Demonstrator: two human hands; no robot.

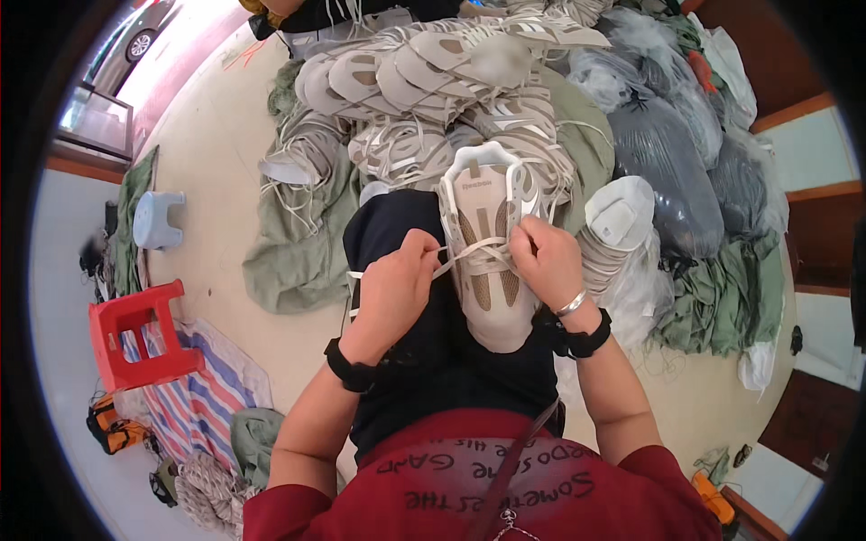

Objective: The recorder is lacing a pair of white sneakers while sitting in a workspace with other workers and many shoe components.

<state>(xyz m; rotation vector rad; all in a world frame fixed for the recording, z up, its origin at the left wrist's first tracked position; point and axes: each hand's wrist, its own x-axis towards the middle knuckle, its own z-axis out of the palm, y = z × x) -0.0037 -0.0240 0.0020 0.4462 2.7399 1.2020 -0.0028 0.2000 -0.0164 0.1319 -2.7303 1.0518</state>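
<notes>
A beige sneaker upper [498, 323] with brown mesh panels lies across my lap, its toe toward me. Pale shoelace [487, 261] crosses over its throat in loose strands. At the left side of the upper, my left hand [395, 287] pinches a length of the lace between thumb and fingers. My right hand [550, 263] is closed at the upper's right edge, by the lace strands; its curled fingers partly hide what they grip. Just beyond my knees rises a heap of similar laced uppers [406, 86].
Another stack of uppers [619, 216] stands to my right, near dark plastic bags [663, 171] and green cloth [722, 293]. On the left are a red stool [135, 334], a small blue stool [159, 220] and a striped sheet [212, 383]. Part of another person shows beyond the heap.
</notes>
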